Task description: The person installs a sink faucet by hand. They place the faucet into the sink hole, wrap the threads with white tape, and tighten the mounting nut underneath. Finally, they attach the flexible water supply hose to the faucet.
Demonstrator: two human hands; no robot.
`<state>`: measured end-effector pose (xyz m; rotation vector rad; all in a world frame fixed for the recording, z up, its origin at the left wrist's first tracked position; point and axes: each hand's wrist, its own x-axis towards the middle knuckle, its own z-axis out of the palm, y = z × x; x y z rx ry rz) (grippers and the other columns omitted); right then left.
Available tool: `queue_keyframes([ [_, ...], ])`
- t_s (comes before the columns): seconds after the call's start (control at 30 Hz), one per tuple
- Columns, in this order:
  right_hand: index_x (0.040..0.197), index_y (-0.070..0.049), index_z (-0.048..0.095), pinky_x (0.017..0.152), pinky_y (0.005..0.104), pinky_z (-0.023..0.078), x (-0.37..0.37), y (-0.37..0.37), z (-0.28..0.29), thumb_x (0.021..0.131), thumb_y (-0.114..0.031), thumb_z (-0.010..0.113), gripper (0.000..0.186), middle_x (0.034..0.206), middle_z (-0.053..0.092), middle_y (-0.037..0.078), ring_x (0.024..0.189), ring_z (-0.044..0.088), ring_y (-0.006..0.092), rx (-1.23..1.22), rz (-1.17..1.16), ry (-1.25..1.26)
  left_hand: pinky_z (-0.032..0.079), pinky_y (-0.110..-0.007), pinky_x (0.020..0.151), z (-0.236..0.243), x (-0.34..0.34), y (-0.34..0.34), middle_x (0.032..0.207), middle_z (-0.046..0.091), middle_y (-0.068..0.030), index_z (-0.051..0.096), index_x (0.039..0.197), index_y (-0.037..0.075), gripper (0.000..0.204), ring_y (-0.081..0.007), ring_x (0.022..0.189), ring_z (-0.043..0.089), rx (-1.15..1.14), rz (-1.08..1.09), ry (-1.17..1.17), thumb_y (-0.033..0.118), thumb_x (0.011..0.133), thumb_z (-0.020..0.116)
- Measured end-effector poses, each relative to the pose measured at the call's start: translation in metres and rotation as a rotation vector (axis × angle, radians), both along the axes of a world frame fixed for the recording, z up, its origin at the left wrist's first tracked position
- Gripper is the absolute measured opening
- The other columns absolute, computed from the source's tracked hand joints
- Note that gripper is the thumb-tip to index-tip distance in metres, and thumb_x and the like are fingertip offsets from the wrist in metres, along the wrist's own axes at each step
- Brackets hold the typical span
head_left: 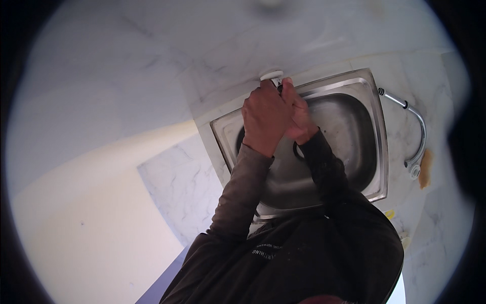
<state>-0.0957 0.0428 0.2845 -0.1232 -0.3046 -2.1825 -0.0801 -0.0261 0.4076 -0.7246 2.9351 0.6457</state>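
At the wall behind the sink, a tap fitting (279, 87) shows between my fingers, mostly covered, with dark and pale parts. A white round flange (272, 75) sits against the wall just beyond it. My left hand (266, 119) is closed around the fitting, its back toward me. Close against it, my right hand (299, 114) grips the same fitting from the right, thumb pointing up. Both hands are over the far rim of a stainless steel sink (372, 126). My fingers hide where the fitting meets the wall.
A curved chrome spout (421, 121) lies on the marbled counter (400, 147) to the right. Next to its end are a white ring-shaped piece (415, 171) and a brown patch (426, 169). A yellow item (389, 214) is near the sink's front right corner. Marble-patterned wall (152, 55) rises behind.
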Motion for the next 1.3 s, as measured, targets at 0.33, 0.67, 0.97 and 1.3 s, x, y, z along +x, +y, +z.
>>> queue_keyframes([
  [0.33, 0.118, -0.006, 0.061, 0.082, 0.0329, 0.055, -0.020, 0.021, 0.044, 0.108, -0.035, 0.048, 0.033, 0.104, 0.064, 0.002, 0.095, 0.065, 0.0152, 0.926, 0.087, 0.423, 0.054, -0.038, 0.065, -0.052, 0.021, -0.030, 0.076, 0.067, -0.0144, 0.065, 0.095, -0.002, 0.048, -0.0241, 0.073, 0.068, 0.812, 0.090, 0.284, 0.044, 0.101, 0.053],
  [0.67, 0.111, 0.000, 0.065, 0.081, 0.0421, 0.053, 0.009, -0.003, 0.072, 0.096, -0.030, 0.058, 0.033, 0.098, 0.068, 0.019, 0.082, 0.068, 0.0330, 2.503, -0.643, 1.913, 0.046, -0.038, 0.089, -0.126, 0.019, 0.016, 0.120, 0.063, -0.0182, 0.050, 0.136, 0.001, 0.051, -0.0243, 0.105, 0.059, 1.144, 0.016, 0.740, 0.042, 0.105, 0.046],
  [0.97, 0.091, -0.008, 0.063, 0.061, 0.0292, 0.048, 0.023, 0.072, 0.064, 0.103, -0.052, 0.051, 0.048, 0.086, 0.062, 0.004, 0.064, 0.058, 0.0165, 1.839, -0.452, 0.632, 0.052, -0.044, 0.078, -0.051, 0.048, -0.052, 0.101, 0.069, -0.0165, 0.065, 0.108, -0.001, 0.042, -0.0296, 0.088, 0.067, 0.702, 0.123, 0.168, 0.040, 0.103, 0.054],
  [1.3, 0.115, -0.010, 0.058, 0.047, 0.0207, 0.039, 0.043, 0.006, 0.048, 0.104, -0.054, 0.047, 0.047, 0.080, 0.060, -0.003, 0.056, 0.050, 0.0065, 0.610, -0.096, -0.108, 0.052, -0.042, 0.069, -0.033, 0.017, -0.023, 0.077, 0.067, -0.0155, 0.065, 0.089, -0.004, 0.046, -0.0292, 0.074, 0.066, 0.323, 0.110, 0.261, 0.042, 0.093, 0.067],
])
